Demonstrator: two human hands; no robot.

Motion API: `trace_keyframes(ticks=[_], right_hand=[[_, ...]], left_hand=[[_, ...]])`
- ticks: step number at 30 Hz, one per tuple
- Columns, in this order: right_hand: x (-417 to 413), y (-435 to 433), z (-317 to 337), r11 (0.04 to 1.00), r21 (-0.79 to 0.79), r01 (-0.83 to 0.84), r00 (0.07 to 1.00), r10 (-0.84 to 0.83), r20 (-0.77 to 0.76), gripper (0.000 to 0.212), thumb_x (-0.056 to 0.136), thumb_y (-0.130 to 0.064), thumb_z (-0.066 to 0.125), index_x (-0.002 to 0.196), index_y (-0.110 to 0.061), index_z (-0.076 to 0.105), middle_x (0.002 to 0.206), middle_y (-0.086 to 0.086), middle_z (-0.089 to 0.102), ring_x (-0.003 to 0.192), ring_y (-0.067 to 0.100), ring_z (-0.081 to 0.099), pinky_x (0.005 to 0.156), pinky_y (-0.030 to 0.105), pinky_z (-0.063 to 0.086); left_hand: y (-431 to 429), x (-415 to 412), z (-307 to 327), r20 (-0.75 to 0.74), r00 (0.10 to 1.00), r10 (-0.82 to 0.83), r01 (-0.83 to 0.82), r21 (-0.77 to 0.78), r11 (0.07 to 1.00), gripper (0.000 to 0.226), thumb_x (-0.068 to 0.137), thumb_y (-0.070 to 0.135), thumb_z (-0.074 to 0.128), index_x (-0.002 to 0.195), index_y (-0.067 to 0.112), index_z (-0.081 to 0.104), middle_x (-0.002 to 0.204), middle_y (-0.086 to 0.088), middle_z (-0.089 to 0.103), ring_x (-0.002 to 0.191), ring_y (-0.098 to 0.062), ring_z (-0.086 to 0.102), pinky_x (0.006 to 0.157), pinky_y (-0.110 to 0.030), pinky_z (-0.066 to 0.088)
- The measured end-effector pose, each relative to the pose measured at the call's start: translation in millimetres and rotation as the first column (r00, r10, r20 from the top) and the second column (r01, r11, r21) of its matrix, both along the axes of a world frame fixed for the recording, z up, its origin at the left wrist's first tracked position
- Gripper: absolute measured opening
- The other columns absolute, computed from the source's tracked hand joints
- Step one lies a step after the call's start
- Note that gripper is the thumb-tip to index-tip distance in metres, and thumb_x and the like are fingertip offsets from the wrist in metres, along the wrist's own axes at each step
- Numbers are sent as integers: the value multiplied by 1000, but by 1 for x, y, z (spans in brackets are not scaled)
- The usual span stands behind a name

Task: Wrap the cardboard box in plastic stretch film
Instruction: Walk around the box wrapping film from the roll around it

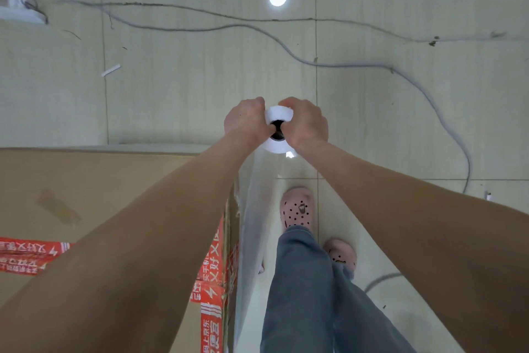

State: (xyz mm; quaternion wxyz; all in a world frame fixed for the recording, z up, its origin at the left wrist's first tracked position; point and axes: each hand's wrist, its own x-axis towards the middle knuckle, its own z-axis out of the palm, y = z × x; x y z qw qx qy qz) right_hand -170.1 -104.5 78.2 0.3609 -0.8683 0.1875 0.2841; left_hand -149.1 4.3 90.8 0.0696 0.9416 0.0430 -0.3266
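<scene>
A large brown cardboard box (pixel 86 189) with red printed tape fills the lower left. Just past its far right corner I hold a white roll of stretch film (pixel 279 115) upright, seen from the top end with its dark core showing. My left hand (pixel 247 121) grips the roll's left side and my right hand (pixel 305 122) grips its right side, both thumbs at the core. A clear sheet of film (pixel 252 224) runs down from the roll along the box's right side.
Grey cables (pixel 315 62) snake across the tiled floor ahead and to the right. A small white scrap (pixel 110 70) lies at the left. My feet in pink clogs (pixel 297 209) stand right of the box.
</scene>
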Motion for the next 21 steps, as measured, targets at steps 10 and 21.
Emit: trace_keyframes(ticks=[10,21], right_hand=[[16,40,-2,942,147,300,923,-248,-295,62,82,-29,66,137,-19,38,127,6,49,99,27,59,73,34,50],[54,52,3,990,101,100,988,-87,-125,35,82,-15,55,114,-28,60,108,-2,64,91,21,59,77,30,47]], left_hand=[[39,20,-1,-10,969,245,-245,30,969,31,80,33,63,100,12,54,103,-7,60,81,-26,52,63,-30,38],[53,47,-7,9,976,217,-216,-53,975,23,79,22,62,99,13,55,90,-2,53,79,-24,52,62,-29,36]])
